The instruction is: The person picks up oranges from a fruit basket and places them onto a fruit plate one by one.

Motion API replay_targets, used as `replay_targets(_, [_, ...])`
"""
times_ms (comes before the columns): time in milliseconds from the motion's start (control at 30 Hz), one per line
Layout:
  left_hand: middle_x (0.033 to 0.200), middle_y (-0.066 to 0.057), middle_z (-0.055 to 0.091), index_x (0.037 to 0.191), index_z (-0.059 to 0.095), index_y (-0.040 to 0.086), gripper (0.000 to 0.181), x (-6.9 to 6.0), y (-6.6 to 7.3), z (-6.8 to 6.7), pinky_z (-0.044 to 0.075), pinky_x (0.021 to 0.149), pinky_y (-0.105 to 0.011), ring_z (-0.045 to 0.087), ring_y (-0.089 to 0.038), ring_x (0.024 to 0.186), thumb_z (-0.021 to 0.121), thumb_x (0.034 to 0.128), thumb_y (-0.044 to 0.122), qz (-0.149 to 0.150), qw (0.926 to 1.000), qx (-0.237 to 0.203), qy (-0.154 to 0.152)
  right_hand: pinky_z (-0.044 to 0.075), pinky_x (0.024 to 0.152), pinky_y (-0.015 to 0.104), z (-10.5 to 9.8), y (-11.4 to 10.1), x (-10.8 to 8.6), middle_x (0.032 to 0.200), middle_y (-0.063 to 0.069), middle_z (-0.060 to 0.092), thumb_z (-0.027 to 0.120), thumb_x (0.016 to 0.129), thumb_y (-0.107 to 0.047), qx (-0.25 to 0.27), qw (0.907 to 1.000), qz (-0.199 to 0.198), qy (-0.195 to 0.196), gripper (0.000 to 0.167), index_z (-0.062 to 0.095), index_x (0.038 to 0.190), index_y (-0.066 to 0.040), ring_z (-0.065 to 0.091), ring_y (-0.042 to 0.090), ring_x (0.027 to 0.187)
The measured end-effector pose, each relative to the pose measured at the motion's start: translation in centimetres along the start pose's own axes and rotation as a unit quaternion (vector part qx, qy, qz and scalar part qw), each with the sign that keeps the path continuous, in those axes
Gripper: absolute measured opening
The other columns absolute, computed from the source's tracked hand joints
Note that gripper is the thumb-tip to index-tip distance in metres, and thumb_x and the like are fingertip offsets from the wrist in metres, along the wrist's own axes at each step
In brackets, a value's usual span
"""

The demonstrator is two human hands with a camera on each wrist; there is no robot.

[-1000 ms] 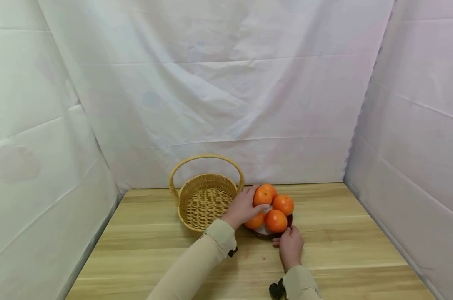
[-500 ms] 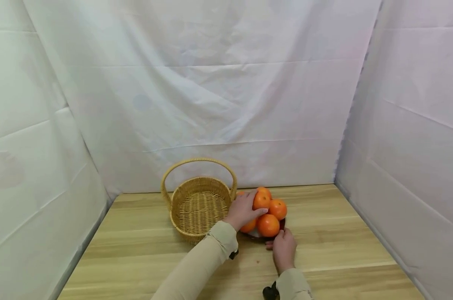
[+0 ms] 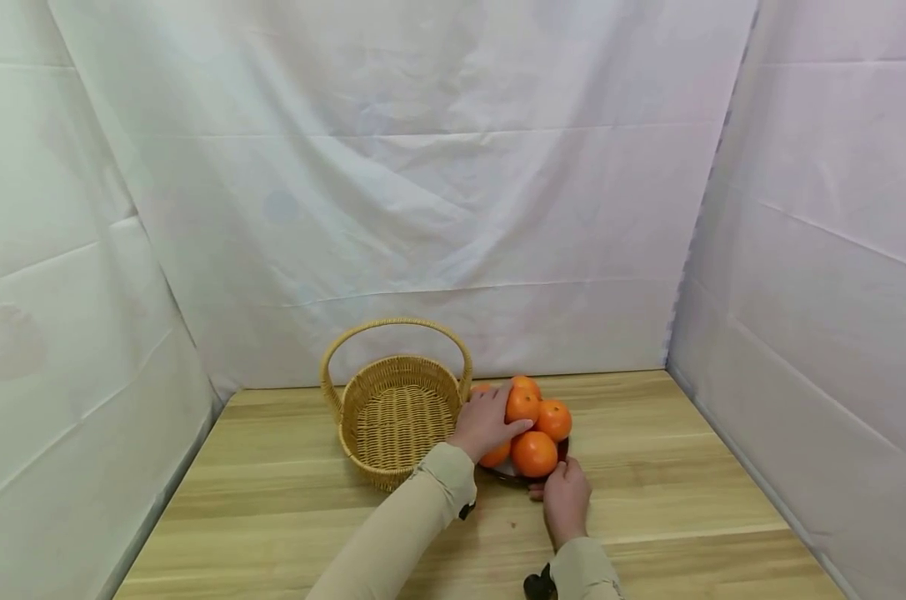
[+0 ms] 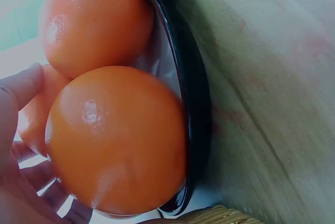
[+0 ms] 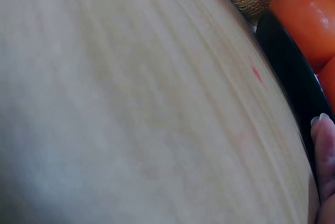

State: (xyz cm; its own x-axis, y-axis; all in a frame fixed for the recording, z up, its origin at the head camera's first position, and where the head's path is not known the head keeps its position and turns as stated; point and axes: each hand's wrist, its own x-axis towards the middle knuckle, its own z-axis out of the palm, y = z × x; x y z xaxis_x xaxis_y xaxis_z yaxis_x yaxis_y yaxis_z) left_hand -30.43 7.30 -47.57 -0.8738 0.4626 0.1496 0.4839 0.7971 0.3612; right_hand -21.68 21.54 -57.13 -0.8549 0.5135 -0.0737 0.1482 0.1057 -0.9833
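A dark, shallow plate (image 4: 198,114) holds several oranges (image 3: 534,454) piled up, with a pale lining inside. My left hand (image 3: 486,423) curls its fingers and thumb round the top orange (image 3: 523,406); in the left wrist view that orange (image 4: 35,111) is partly hidden behind two nearer ones. At the plate's near right edge, my right hand (image 3: 568,500) holds the rim. The right wrist view shows its fingertips (image 5: 323,130) against the plate's dark outer side (image 5: 293,69).
Just left of the plate stands a wicker basket (image 3: 362,463) with a tall arched handle (image 3: 403,321), nothing in it. A wood-grain table (image 3: 272,500) lies beneath everything. White cloth (image 3: 437,208) hangs at the back and both sides.
The whole head view has shifted slightly, so everything sits a little further left and lower. Both hands keep their places on the top orange and the plate's edge.
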Motion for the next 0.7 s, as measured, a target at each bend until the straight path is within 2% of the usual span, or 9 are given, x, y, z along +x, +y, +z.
replay_targets(133, [0.15,-0.01,0.052,0.162,0.025,0.021,0.082,-0.3,-0.1,0.0,0.048,0.102,-0.054,0.051,-0.033,0.133,0.054,0.0973,0.061,0.0,0.9998,0.02,0.003,0.057,0.055,0.035,0.1,0.0,0.2,0.076,0.018,0.069,0.029,0.108,-0.013,-0.004,0.9999,0.001,-0.009,0.039,0.05,0.133,0.009,0.068,0.021,0.055])
replay_targets(233, [0.151,-0.012,0.05,0.163,0.02,0.021,0.083,-0.7,-0.3,0.0,0.048,0.101,-0.054,0.054,-0.032,0.13,0.055,0.0982,0.059,0.006,0.9998,0.015,0.009,0.058,0.057,0.035,0.0,0.0,0.4,0.077,0.018,0.07,0.028,0.109,-0.014,-0.011,0.9998,0.001,-0.014,0.041,0.049,0.136,0.008,0.068,0.021,0.056])
replay_targets(467, [0.153,-0.013,0.046,0.162,0.023,0.018,0.073,-2.2,-0.9,-0.8,0.048,0.104,-0.051,0.053,-0.033,0.132,0.053,0.1024,0.047,0.044,0.9979,-0.005,0.048,0.058,0.059,0.034,-0.5,-0.2,1.1,0.082,0.02,0.071,0.024,0.11,-0.016,0.001,0.9997,0.0,-0.025,0.047,0.038,0.147,0.009,0.071,0.023,0.06])
replay_targets(533, [0.153,-0.012,0.046,0.162,0.024,0.017,0.07,-2.8,-0.9,-1.1,0.048,0.105,-0.05,0.053,-0.032,0.133,0.052,0.1036,0.046,0.055,0.9968,-0.008,0.057,0.059,0.06,0.034,-0.6,-0.3,1.2,0.09,0.023,0.071,0.024,0.109,-0.015,0.012,0.9996,0.001,-0.025,0.049,0.033,0.15,0.009,0.071,0.023,0.061])
replay_targets(700, [0.151,-0.009,0.049,0.158,0.034,0.015,0.06,-4.9,-1.2,-2.0,0.045,0.109,-0.048,0.051,-0.029,0.136,0.047,0.1062,0.044,0.069,0.9958,-0.031,0.052,0.06,0.064,0.033,-1.4,-0.2,0.9,0.115,0.033,0.062,0.024,0.107,-0.01,0.038,0.9983,0.022,-0.038,0.053,0.016,0.158,0.005,0.074,0.023,0.068])
